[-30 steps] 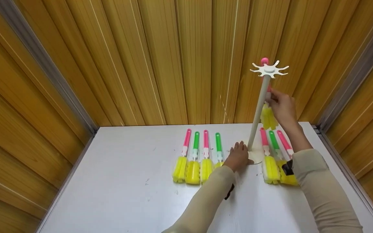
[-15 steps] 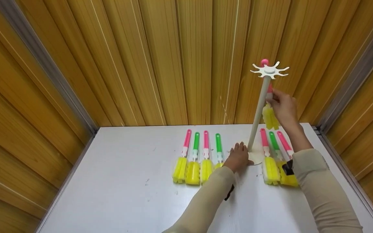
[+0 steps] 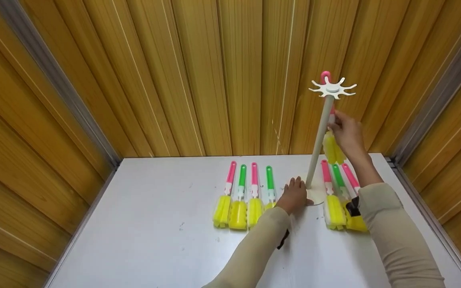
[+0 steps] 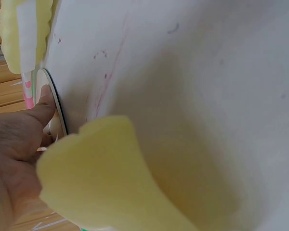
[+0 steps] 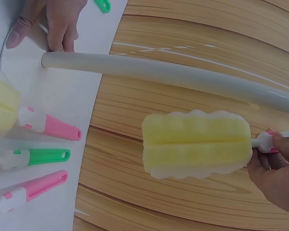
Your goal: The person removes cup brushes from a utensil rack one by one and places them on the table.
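My right hand (image 3: pixel 349 130) pinches a sponge bottle brush (image 5: pixel 197 144) by its white neck, thumb against fingers. The brush hangs upright behind the pole of a white stand (image 3: pixel 319 144), yellow sponge downward. Its pink looped handle end (image 3: pixel 325 75) overlaps one curved arm of the hook ring (image 3: pixel 332 89) at the stand's top. Low on the left, my left hand (image 3: pixel 293 196) rests on the round base (image 3: pixel 316 196) with fingers extended beside the pole. The right wrist view shows this hand's fingers (image 5: pixel 62 29) spread over the base; part of the brush handle is hidden by the pole.
Left of the base, several bottle brushes (image 3: pixel 237 214) with pink or green handles lie in a row on the white table (image 3: pixel 146 224). More brushes (image 3: pixel 335 212) lie to its right, partly under my right forearm. Wood-patterned panels (image 3: pixel 198 80) surround the table.
My right hand and the brush have shifted slightly left and down over the last half second, and a hook tip now shows in front of the pink handle loop. My left hand stays put.
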A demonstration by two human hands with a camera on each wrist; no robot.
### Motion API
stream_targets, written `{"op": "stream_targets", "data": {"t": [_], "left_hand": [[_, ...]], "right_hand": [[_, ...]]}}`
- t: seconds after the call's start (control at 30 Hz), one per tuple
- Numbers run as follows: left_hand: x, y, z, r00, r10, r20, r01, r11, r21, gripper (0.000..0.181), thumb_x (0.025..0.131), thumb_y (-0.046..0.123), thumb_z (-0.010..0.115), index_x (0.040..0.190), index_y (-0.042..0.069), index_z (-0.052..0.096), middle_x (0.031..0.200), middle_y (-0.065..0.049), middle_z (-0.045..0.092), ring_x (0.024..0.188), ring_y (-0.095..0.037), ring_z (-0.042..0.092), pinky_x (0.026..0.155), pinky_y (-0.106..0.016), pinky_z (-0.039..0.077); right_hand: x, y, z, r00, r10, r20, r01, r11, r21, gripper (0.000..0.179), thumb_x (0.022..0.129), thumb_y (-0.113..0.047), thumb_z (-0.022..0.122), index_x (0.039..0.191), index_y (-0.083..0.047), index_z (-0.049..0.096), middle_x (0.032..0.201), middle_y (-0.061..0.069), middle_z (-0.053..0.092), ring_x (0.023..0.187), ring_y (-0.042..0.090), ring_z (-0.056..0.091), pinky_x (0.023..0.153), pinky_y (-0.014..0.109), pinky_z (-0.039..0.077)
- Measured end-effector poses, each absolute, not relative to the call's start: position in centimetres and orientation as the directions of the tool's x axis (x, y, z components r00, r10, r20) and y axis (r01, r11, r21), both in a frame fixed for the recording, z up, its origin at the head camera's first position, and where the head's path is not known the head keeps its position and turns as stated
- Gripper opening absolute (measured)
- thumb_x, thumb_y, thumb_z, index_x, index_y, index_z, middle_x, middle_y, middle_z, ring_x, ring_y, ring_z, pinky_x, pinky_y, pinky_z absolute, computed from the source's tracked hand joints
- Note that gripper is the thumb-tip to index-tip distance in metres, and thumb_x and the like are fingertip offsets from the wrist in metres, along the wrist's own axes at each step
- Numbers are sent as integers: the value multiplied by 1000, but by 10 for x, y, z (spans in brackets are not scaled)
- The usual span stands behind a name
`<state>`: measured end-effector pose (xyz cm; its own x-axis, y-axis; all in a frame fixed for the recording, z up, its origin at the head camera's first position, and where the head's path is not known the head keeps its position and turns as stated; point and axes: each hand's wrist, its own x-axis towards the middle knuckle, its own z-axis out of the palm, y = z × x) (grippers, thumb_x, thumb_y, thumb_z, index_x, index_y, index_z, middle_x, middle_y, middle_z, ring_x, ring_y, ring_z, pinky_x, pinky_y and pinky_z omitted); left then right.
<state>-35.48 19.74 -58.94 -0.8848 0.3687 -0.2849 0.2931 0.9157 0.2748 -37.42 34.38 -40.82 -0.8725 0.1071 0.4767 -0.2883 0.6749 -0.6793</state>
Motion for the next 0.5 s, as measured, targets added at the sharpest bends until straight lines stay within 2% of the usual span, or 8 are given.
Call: {"op": "stream_targets", "data": {"t": [0.17,0.23,0.37,0.43,0.5], "left_hand": [[-353,199,-590,-887,368,-278,296,916,271,79,97,53,59,161,20,29,169,7,19,156,-13,14,124,-31,18],[-353,199,-589,-889,365,-278,293,918,268,79,97,53,59,161,20,29,169,8,19,156,-12,14,124,-30,18],[-354,199,-589,-889,365,-274,294,917,270,78,97,53,59,161,20,29,168,8,20,155,-13,15,124,-31,19],[-355,198,-590,-890,370,-268,300,916,268,79,97,53,59,161,19,29,168,7,20,155,-13,15,124,-31,19],[-356,198,-592,-891,372,-259,309,916,256,79,96,54,60,161,19,30,168,7,21,155,-13,16,124,-31,20]], "right_hand": [[-373,343,-411,-871,116,478,-282,679,-678,27,103,0,55,128,2,65,106,24,70,87,28,59,66,12,40],[-372,342,-412,-875,123,469,-274,672,-688,28,103,-2,55,129,0,65,109,23,70,89,29,60,70,14,43],[-372,341,-413,-881,143,451,-254,662,-705,32,104,-3,54,134,-2,63,114,23,69,99,32,62,85,32,53],[-373,340,-413,-883,150,445,-248,657,-712,33,104,-3,54,136,-3,62,116,23,69,102,33,62,92,44,54],[-373,340,-414,-875,149,460,-259,659,-706,33,103,-2,56,135,0,62,114,24,69,104,35,64,93,51,53]]}}
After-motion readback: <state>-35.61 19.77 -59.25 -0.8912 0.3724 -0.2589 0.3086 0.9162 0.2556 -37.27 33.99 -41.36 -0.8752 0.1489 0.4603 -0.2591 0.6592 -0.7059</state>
